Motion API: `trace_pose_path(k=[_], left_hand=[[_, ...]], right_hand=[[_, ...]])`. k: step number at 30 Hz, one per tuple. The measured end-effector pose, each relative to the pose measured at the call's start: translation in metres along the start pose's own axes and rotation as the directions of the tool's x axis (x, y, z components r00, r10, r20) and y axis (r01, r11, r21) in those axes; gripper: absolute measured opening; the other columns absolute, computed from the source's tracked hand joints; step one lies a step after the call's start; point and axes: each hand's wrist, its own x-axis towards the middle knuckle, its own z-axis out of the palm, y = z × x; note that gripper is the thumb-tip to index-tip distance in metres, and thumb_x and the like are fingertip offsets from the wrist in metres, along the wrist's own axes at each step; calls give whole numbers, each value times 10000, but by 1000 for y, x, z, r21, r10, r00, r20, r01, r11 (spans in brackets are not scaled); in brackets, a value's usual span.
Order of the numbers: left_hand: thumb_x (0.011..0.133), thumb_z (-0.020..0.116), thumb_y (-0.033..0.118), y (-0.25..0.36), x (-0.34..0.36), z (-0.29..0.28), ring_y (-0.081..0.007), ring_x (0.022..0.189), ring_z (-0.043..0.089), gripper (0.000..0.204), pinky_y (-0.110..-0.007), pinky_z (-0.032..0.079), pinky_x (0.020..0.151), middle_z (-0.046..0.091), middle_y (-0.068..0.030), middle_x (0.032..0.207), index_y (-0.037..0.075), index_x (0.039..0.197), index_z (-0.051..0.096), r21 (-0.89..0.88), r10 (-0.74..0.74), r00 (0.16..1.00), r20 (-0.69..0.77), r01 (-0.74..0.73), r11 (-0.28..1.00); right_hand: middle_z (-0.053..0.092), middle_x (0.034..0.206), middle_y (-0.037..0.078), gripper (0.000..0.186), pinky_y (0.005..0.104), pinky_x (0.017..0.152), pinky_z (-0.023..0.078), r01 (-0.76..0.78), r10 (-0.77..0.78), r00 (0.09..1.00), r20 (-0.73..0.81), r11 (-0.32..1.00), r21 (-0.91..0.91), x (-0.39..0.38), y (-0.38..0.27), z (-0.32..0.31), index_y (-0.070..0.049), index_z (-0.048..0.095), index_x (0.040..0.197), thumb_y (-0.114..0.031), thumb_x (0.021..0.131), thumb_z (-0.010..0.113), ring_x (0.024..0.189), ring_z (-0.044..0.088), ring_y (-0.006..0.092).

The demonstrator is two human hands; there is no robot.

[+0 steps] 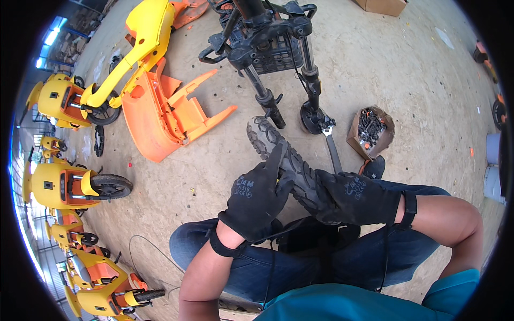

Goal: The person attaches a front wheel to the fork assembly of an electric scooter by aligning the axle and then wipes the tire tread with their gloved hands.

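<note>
A black knobby tire (301, 174), seen edge-on, stands tilted in front of my knees. My left hand (256, 198), in a black glove, grips its left side, with the index finger stretched along the tread. My right hand (357, 198), gloved alike, is closed over the near right part of the tire. The hub is hidden from this side. Just beyond the tire hang the two legs of a scooter's front fork (266, 101). A wrench (332, 152) leans with its jaw at the foot of the right leg, next to a round black hub part (310, 119).
Right of the fork, a cardboard box (369, 134) holds small dark hardware. Orange (155, 117) and yellow (150, 32) body panels lie on the concrete at the left. Several yellow scooters (59, 184) line the left side. Another carton (383, 5) sits at the far edge.
</note>
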Motion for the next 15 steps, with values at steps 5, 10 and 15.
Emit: trace_pose_path(k=[5, 10, 15], left_hand=[[906, 657, 207, -1, 0, 1, -427, 851, 661, 663, -464, 525, 736, 667, -273, 934, 10, 1474, 377, 6, -1, 1000, 9, 1, 1000], [908, 653, 205, -2, -1, 1, -424, 845, 661, 668, -464, 525, 731, 668, -269, 932, 10, 1480, 367, 12, 8, 1000, 4, -8, 1000], [908, 655, 206, -1, 0, 1, -422, 841, 661, 670, -461, 523, 723, 667, -263, 913, 27, 1486, 367, 4, 0, 1000, 6, 0, 1000]], right_hand=[[650, 856, 239, 796, 403, 681, 546, -9, 8, 1000, 11, 1000, 23, 1, 1, 1, 212, 416, 1275, -412, 876, 710, 758, 655, 347], [650, 852, 249, 790, 410, 688, 546, -60, 57, 998, 39, 996, 73, 2, 1, 2, 209, 425, 1265, -413, 872, 714, 758, 655, 354], [652, 861, 249, 790, 420, 697, 542, -76, 73, 996, 45, 994, 82, 2, 1, 1, 192, 421, 1278, -406, 859, 723, 775, 656, 367]])
